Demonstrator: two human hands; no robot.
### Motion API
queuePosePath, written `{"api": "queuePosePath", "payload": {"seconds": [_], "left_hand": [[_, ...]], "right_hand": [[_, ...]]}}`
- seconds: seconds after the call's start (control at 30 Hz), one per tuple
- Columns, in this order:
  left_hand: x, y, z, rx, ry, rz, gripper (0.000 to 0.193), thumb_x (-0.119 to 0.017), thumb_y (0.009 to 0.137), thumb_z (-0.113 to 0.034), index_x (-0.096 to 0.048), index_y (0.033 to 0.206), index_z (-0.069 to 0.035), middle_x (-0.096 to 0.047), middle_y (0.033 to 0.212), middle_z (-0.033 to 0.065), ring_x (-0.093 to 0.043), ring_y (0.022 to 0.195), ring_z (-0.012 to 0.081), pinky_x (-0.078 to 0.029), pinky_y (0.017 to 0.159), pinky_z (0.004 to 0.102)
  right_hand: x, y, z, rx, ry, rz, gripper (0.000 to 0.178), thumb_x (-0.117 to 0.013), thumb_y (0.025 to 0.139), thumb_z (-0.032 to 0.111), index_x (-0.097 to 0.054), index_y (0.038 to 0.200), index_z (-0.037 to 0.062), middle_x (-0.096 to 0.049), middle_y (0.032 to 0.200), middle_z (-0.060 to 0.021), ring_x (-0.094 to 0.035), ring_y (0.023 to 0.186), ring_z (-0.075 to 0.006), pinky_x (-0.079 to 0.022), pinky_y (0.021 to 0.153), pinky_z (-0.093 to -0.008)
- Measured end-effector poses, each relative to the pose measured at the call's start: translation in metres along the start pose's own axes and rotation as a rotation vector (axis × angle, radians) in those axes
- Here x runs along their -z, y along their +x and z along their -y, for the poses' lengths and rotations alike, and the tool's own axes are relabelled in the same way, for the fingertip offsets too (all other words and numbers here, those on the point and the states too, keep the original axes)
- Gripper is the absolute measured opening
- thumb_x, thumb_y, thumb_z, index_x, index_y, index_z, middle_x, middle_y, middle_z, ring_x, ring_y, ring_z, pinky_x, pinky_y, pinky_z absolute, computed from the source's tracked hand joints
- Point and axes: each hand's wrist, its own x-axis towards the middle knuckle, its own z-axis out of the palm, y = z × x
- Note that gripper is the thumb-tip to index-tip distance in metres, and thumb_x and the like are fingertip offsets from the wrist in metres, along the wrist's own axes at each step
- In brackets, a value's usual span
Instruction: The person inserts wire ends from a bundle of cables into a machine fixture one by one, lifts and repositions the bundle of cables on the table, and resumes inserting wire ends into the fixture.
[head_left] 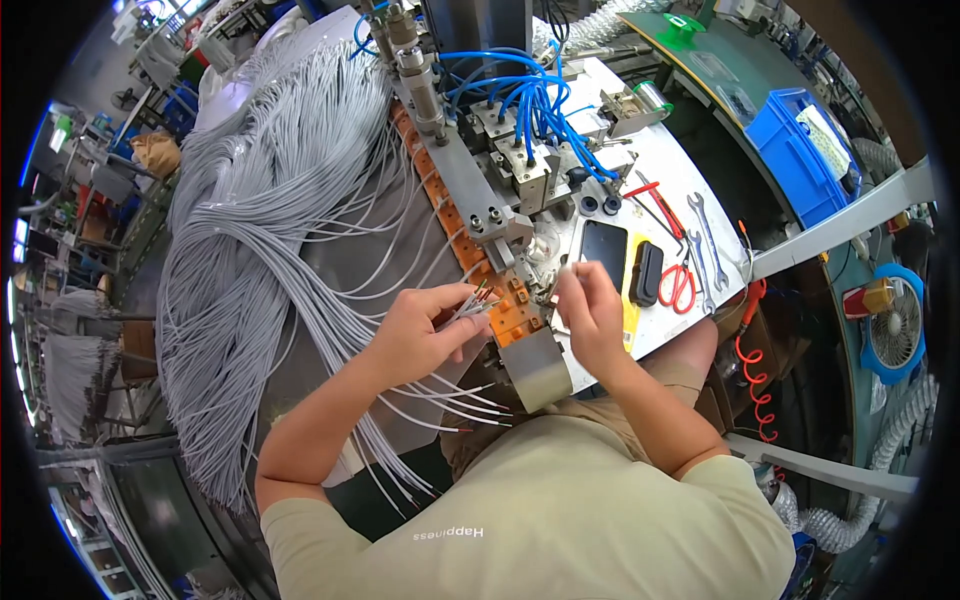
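Note:
My left hand (pixel 425 335) is closed around the ends of several grey cables (pixel 468 312), whose stripped tips show thin red and white wires. It sits just left of the orange block rail (pixel 517 322) at the front of the machine. My right hand (pixel 592 312) is raised on the rail's other side, thumb and fingers pinched together. A small pale bit shows at its fingertips, too small to name. More loose cable ends (pixel 450 405) hang below my left wrist. A large heap of grey cables (pixel 270 130) spreads over the table at the left.
Beyond the rail stands a metal machine (pixel 470 190) with blue air tubes (pixel 520 90). On the white table lie a phone (pixel 603 248), a black case (pixel 648 274), red-handled scissors (pixel 678 288) and wrenches (pixel 708 240). A red coiled hose (pixel 755 375) hangs at right, near a blue fan (pixel 893 330).

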Motion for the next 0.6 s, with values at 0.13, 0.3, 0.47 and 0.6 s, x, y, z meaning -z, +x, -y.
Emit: {"api": "queuePosePath", "payload": {"seconds": [0.13,0.3,0.47,0.6], "left_hand": [[0.002,0.001,0.008,-0.01,-0.066,0.037,0.015,-0.068,0.092,-0.008,-0.069,0.103,0.002,-0.071,0.082,0.0052,-0.063,0.066,0.0067,-0.049,0.058,0.0233],[-0.002,0.002,0.003,-0.131,0.207,-0.014,0.013,-0.069,0.09,-0.005,-0.068,0.1,0.003,-0.071,0.078,0.0054,-0.065,0.069,0.0077,-0.052,0.064,0.0238],[-0.004,0.0,0.008,-0.173,0.286,-0.096,0.015,-0.072,0.086,-0.004,-0.068,0.099,0.004,-0.071,0.077,0.0053,-0.067,0.07,0.0082,-0.052,0.067,0.0239],[-0.001,0.0,0.01,-0.158,0.259,-0.085,0.016,-0.073,0.084,-0.002,-0.068,0.098,0.004,-0.07,0.076,0.0048,-0.066,0.07,0.0082,-0.052,0.066,0.0234]], "right_hand": [[-0.011,-0.03,0.034,0.417,-0.263,0.207,0.011,-0.064,0.096,0.011,-0.06,0.096,0.0012,-0.054,0.063,-0.002,-0.048,0.053,-0.0099,-0.04,0.057,-0.0289],[-0.026,-0.013,0.026,0.688,-0.525,0.157,0.009,-0.068,0.091,0.006,-0.063,0.097,0.0016,-0.059,0.059,-0.0031,-0.049,0.048,-0.0138,-0.038,0.058,-0.0312],[-0.028,-0.016,0.026,0.577,-0.468,0.201,0.007,-0.068,0.091,0.005,-0.065,0.095,0.0021,-0.061,0.058,-0.0017,-0.05,0.047,-0.0135,-0.036,0.06,-0.031],[-0.03,-0.018,0.027,0.535,-0.452,0.212,0.006,-0.068,0.091,0.005,-0.065,0.095,0.0016,-0.062,0.058,-0.0027,-0.051,0.047,-0.0132,-0.038,0.061,-0.0315]]}}
